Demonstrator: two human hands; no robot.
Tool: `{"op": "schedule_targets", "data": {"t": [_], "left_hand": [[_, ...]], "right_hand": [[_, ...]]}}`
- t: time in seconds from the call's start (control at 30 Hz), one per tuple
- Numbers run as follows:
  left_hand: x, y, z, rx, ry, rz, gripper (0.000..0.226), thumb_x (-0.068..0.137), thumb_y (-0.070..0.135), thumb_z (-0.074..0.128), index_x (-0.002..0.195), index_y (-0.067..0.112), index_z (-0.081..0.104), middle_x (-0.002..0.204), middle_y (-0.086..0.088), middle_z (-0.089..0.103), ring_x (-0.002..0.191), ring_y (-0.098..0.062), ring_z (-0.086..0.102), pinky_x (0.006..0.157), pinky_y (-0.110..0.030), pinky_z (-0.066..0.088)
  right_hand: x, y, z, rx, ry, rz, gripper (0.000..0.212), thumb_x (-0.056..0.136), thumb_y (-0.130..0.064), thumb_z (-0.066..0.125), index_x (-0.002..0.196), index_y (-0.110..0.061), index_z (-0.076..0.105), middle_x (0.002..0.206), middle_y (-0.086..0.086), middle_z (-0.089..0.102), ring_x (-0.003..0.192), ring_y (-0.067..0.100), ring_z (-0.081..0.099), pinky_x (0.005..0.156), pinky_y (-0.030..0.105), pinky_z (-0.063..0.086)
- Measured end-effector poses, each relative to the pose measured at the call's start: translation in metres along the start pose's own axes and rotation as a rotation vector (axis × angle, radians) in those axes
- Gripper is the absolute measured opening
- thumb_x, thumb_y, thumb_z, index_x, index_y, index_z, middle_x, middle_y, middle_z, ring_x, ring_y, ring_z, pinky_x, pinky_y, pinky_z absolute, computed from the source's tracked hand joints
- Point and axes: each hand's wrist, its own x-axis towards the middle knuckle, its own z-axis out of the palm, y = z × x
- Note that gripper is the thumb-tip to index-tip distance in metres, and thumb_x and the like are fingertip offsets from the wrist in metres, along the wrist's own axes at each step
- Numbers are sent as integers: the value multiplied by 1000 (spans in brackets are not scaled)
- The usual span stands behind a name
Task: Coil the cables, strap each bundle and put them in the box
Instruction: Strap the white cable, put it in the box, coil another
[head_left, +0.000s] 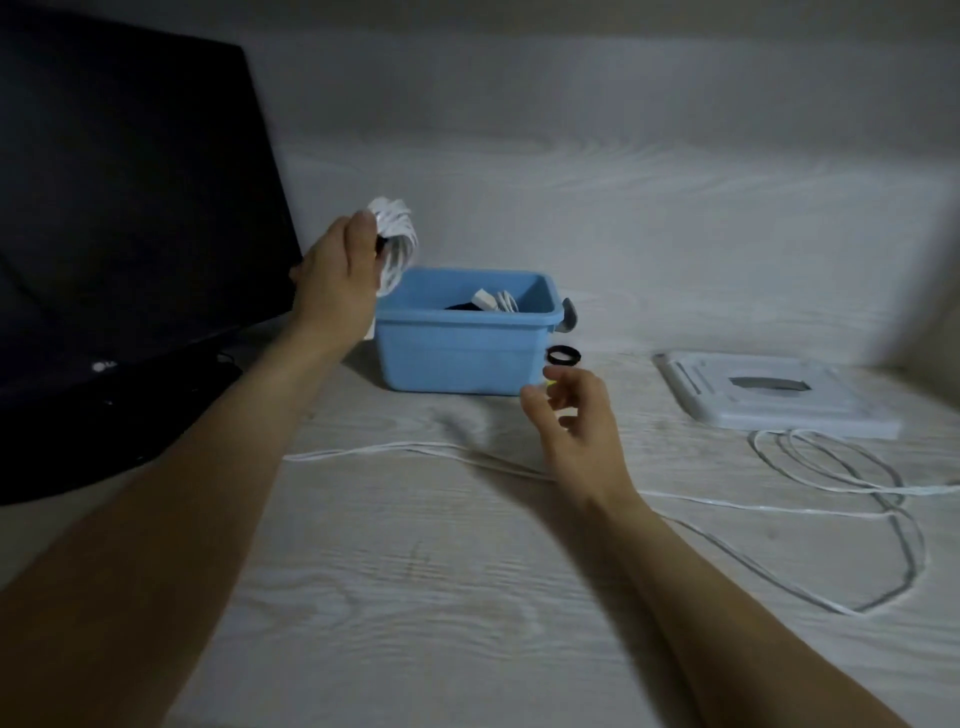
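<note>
Black monitor (124, 208) left of box (462, 353); white stand (769, 395) right.

A home desk corner: pale woodgrain tabletop (415, 597), dark monitor (130, 208) and a white laptop stand (769, 395).

**Where things sit on the table**

The box (462, 343) stands mid-table (415, 597), a monitor (130, 218) to its left, a flat stand (774, 395) well to its right. A strap ring (563, 356) lies just beside the box's right corner. A loose cable (675, 499) trails across in front, looping before the stand
</note>
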Motion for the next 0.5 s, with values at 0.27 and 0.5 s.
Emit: {"op": "schedule_targets", "data": {"t": [0.27,0.5], "left_hand": [[63,-22,56,701,-214,297,28,102,29,39,122,18,56,132,-7,55,122,-25,41,96,-41,17],[73,-30,79,735,-770,-40,38,100,41,44,96,7,61,112,-20,63,89,-28,54,80,-33,35]], "right_hand": [[5,-1,-7,47,159,-87,16,91,-29,68,102,-18,63,84,7,59,80,20,57,76,32,50],[7,3,-7,33,145,-82,14,90,-28,70,99,-20,64,78,3,57,74,14,54,69,19,46]]}}
